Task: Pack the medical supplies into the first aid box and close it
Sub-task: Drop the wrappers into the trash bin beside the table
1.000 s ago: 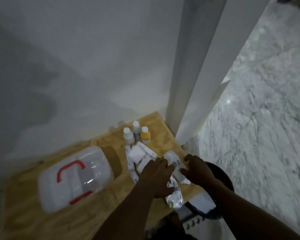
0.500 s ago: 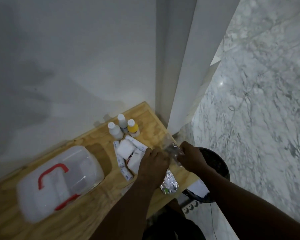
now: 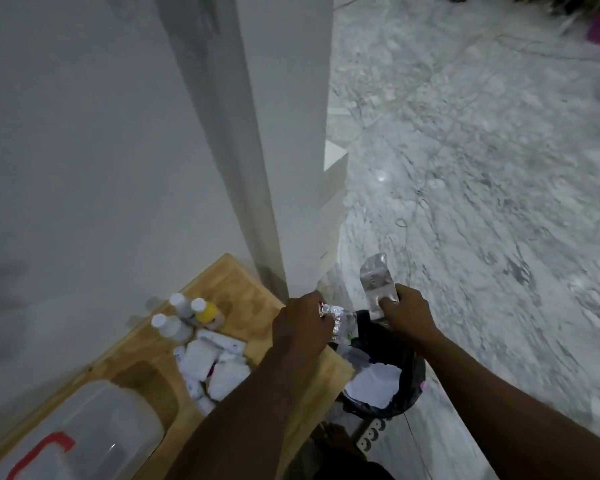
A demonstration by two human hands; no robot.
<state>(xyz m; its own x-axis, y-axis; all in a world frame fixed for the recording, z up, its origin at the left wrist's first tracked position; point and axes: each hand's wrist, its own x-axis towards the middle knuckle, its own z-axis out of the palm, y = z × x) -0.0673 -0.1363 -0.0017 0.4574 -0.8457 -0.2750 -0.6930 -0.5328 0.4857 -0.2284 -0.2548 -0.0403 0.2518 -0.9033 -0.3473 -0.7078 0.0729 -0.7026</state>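
**A:** Left hand (image 3: 300,329), what's the grip?

**B:** Fingers curled in, pinching a crumpled foil packet (image 3: 342,320) by its left end. The packet juts right, past the edge of the tabletop (image 3: 243,285) and over the black bin (image 3: 414,375).

**A:** Right hand (image 3: 407,318)?

**B:** Closed grip as well. Thumb and fingers pinch the lower end of a silvery sachet (image 3: 374,280), which stands upright above the knuckles. The hand is over the bin's far rim. Packet and sachet look apart, though the blur makes the gap hard to judge.

**A:** First aid box (image 3: 94,431)?

**B:** Lower left on the tabletop, well apart from both hands. Translucent, with a red handle (image 3: 42,452) on top.

**A:** Other supplies?

**B:** A heap of white packets (image 3: 205,358) lies between the box and the left forearm. Behind the heap, near the wall, stand three small bottles (image 3: 174,327) with white caps. One has yellow contents.

**A:** Inside the bin?

**B:** White paper (image 3: 374,379) on a black liner.
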